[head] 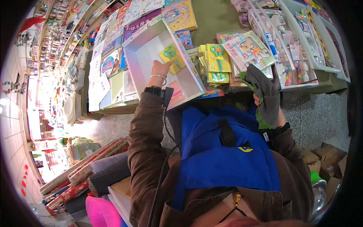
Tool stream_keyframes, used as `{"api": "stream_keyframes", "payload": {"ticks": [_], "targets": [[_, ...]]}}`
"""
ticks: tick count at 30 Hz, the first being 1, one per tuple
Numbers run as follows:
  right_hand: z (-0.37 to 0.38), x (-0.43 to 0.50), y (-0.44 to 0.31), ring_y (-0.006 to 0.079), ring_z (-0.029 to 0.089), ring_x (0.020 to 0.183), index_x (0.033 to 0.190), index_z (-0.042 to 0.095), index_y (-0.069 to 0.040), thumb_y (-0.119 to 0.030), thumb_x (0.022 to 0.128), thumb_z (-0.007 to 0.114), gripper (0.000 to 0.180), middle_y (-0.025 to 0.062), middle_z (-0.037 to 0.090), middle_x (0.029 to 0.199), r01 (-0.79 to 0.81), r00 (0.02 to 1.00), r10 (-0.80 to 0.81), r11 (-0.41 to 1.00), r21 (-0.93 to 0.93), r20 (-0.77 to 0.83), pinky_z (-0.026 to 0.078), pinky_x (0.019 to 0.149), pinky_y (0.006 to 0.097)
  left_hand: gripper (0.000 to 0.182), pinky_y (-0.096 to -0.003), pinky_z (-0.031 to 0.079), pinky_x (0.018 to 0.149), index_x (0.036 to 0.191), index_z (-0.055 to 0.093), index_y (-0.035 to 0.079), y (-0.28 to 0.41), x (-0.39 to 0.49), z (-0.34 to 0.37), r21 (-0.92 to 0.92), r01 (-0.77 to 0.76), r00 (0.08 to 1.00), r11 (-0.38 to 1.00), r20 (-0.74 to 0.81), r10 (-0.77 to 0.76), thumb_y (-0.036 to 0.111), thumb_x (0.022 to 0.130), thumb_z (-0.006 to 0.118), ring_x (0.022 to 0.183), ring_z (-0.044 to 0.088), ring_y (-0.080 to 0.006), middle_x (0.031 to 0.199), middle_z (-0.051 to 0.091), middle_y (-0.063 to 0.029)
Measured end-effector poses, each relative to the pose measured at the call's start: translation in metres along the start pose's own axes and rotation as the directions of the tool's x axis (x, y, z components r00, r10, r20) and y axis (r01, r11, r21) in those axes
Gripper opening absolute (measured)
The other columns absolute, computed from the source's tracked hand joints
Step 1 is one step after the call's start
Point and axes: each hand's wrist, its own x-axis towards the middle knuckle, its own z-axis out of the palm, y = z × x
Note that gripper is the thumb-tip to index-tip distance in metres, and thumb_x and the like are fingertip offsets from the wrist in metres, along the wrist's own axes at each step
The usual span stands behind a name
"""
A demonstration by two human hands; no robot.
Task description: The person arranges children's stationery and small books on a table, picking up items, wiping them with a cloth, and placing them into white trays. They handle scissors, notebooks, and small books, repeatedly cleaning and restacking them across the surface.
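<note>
Inside a shallow pastel box (144,52), my left hand (161,69) pinches the near edge of a yellow pack holding green-handled scissors (173,61). The thumb lies over that edge; the other fingertips are hidden. A pink flat item (175,92) lies in the box's near end. My right hand (256,100) grips a grey cloth with a green underside (265,98) in front of the table edge, and the cloth covers most of that hand. Several more yellow scissors packs (217,61) are stacked just right of the box.
Booklets (112,63) and papers cover the table's left side. A cartoon-covered packet (251,49) lies to the right, beside clear plastic bins (295,56) of small goods. Wrapping rolls (96,161) and a pink plastic item (102,211) are low on the left; cardboard boxes (326,156) are on the right.
</note>
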Motion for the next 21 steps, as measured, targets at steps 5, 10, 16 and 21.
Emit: {"api": "stream_keyframes", "payload": {"ticks": [5,10,16,21], "targets": [[0.014,-0.007,-0.01,0.0085,0.046,0.069,0.112,0.053,-0.006,-0.02,0.096,0.054,0.022,0.0005,0.05,0.08,0.189,0.982,-0.178,0.873,-0.449,0.068,0.039,0.059,0.0218,0.061,-0.0386,0.053,0.051,0.113,0.04,-0.014,-0.005,0.048,0.034,-0.108,-0.031,0.99,0.994,-0.139,0.016,0.014,0.074,0.077,0.067,0.062,-0.0233,0.082,0.058,-0.0173],[0.016,-0.012,-0.02,0.0159,0.054,0.093,0.127,0.048,-0.001,0.0,0.084,0.051,0.043,0.0082,0.057,0.107,0.131,0.986,-0.164,0.697,-0.705,0.021,0.042,0.079,0.0251,0.038,-0.0422,0.058,0.059,0.113,0.05,-0.008,0.003,0.047,0.04,-0.647,0.055,0.979,0.761,0.183,0.084,0.007,0.083,0.067,0.082,0.068,-0.0311,0.098,0.064,-0.0189],[0.016,-0.013,-0.023,0.02,0.056,0.104,0.131,0.048,0.002,0.0,0.086,0.052,0.046,0.0132,0.061,0.118,0.112,0.992,-0.125,0.683,-0.722,0.036,0.044,0.091,0.0273,0.031,-0.0336,0.055,0.059,0.118,0.054,0.002,0.033,0.009,0.027,-0.556,0.082,0.865,0.827,0.452,0.219,0.01,0.088,0.054,0.077,0.068,-0.0227,0.101,0.066,-0.0111],[0.005,0.008,-0.007,0.0145,0.055,0.103,0.136,0.048,-0.001,-0.029,0.089,0.062,0.056,0.0072,0.06,0.117,-0.217,0.974,0.199,0.959,-0.181,-0.111,0.043,0.088,0.026,0.032,-0.0434,0.057,0.057,0.12,0.054,0.006,0.037,0.005,0.037,-0.482,0.071,0.908,0.873,0.393,0.143,0.013,0.089,0.055,0.077,0.068,-0.0271,0.102,0.066,-0.0116]]}}
